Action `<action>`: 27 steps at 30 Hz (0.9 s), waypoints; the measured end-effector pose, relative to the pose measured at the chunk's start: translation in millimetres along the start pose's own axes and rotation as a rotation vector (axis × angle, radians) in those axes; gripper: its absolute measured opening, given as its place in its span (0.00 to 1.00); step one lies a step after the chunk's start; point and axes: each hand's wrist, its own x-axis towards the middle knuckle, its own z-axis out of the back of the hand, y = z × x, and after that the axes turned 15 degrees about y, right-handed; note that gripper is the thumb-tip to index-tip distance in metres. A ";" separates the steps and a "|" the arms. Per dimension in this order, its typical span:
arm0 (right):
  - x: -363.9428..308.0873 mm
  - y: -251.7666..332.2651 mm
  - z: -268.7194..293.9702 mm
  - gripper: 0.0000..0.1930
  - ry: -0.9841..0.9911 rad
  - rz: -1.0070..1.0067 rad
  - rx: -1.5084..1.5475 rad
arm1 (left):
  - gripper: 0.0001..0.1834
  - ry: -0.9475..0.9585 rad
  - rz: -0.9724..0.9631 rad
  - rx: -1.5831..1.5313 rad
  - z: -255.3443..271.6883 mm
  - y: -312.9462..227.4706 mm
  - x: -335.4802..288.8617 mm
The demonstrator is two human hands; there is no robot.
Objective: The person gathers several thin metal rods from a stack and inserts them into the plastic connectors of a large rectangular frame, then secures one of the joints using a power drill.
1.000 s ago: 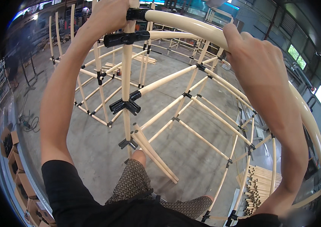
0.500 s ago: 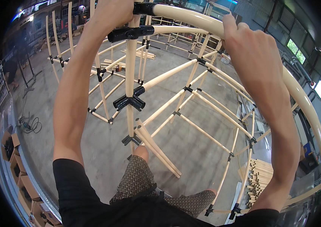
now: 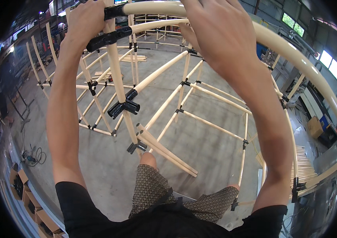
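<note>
Cardboard boxes (image 3: 21,186) line the left edge of the concrete floor (image 3: 109,178), with a coil of cable (image 3: 31,156) lying near them. Above them the left hand (image 3: 84,20) is wrapped around the top of the upright cream pipe (image 3: 119,91), right at the black corner connector (image 3: 115,12) where the long curved pipe (image 3: 295,51) starts; a second black clamp (image 3: 107,37) sits just beneath the hand's wrist side. Further down the upright, a black four-way joint (image 3: 124,108) carries the sloping rails of the pipe frame (image 3: 200,119). The right hand (image 3: 216,31) lies on the curved pipe near the top edge, fingers loosely spread over it; whether the thumb closes underneath cannot be told. Spare pipes (image 3: 305,166) lie stacked at the right.

As a judgement: if the corner connector is not fully seated, pressure from both hands could pop the curved pipe out, letting it spring loose. The person's knee (image 3: 148,158) touches or nearly touches the loose pipes leaning at the upright's foot, so a shift could knock them over.
</note>
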 end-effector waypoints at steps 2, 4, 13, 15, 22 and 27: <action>-38.4 19.8 -7.7 0.14 -0.256 0.086 0.267 | 0.09 -0.077 -0.035 0.045 1.4 -3.4 -5.8; -90.3 63.4 -24.3 0.15 -0.235 0.071 0.674 | 0.12 0.023 -0.055 0.140 -11.1 17.6 -0.5; -382.1 275.9 -286.3 0.22 1.139 -0.518 1.293 | 0.15 -0.363 -0.144 -0.277 32.9 1.5 -64.2; -411.2 301.2 -299.5 0.24 1.169 -0.630 1.253 | 0.20 -0.546 -0.193 -0.470 7.2 -4.1 -88.5; -376.4 378.4 -312.9 0.22 1.018 -0.653 0.912 | 0.27 -0.011 -0.024 -1.173 -88.5 -39.4 -233.5; -369.0 367.7 -334.2 0.14 1.122 -0.521 0.823 | 0.28 0.189 -0.036 -1.513 -166.9 -82.1 -238.8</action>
